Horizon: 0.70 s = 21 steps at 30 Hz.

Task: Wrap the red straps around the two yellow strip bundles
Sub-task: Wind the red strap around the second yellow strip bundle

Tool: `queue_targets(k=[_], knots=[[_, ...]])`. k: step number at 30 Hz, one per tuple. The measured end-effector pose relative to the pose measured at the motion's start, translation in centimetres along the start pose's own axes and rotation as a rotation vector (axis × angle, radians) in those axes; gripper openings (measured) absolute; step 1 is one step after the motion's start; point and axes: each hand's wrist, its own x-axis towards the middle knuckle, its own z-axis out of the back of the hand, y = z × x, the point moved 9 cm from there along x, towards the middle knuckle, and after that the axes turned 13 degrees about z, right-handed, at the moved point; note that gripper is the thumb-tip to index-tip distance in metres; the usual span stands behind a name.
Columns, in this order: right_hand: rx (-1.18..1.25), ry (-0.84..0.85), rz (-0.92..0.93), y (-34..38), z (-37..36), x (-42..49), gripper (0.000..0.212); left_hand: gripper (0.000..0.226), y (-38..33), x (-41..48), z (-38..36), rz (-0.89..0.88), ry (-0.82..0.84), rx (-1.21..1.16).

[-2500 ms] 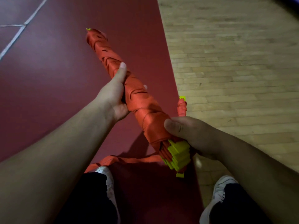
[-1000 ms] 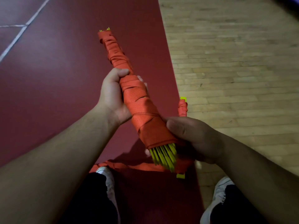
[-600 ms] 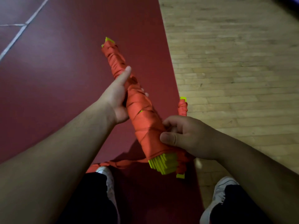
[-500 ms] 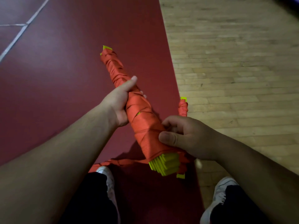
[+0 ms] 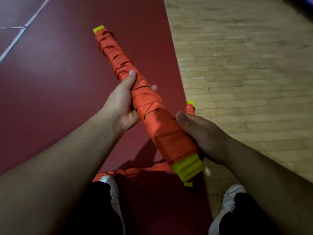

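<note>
I hold a long yellow strip bundle (image 5: 188, 167) almost fully wound in red strap (image 5: 152, 112), slanting from upper left to lower right. Bare yellow ends show at the top and at the near end. My left hand (image 5: 122, 102) grips its middle, thumb along the wrap. My right hand (image 5: 201, 134) grips the near end. A loose tail of red strap (image 5: 135, 171) trails from the near end down to the floor. A second wrapped bundle (image 5: 190, 108) lies on the floor, mostly hidden behind my right hand.
Dark red mat (image 5: 59, 82) covers the floor at left, with white lines at the upper left. Wooden floor (image 5: 245, 65) lies to the right. My two white shoes (image 5: 110, 185) stand at the bottom.
The bundle has been turned in my hands, so its near yellow end now shows flat sides. My left thumb has closed onto the wrap; my right hand regripped.
</note>
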Motion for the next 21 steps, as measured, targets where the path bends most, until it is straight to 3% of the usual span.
queue_targets(k=[6,8,12,16,21], knots=[[0.240,0.129,-0.079,-0.4,-2.0,-0.8,0.049,0.041,0.8,-0.4,0.4,0.049,-0.027,-0.061],[0.153,0.155,-0.077,-0.3,-2.3,-0.8,0.059,0.038,1.2,-0.2,0.5,0.060,-0.063,-0.005],[-0.038,0.152,-0.047,0.5,-3.1,-0.8,0.054,0.051,1.8,-0.1,0.5,0.119,-0.096,0.220],[-0.086,0.163,-0.077,0.0,-3.2,-0.8,0.096,0.053,3.5,-0.3,0.4,0.215,-0.042,0.282],[0.079,0.194,-0.083,-0.2,-2.6,-0.9,0.111,0.039,1.8,-0.2,0.8,0.157,-0.053,0.206]])
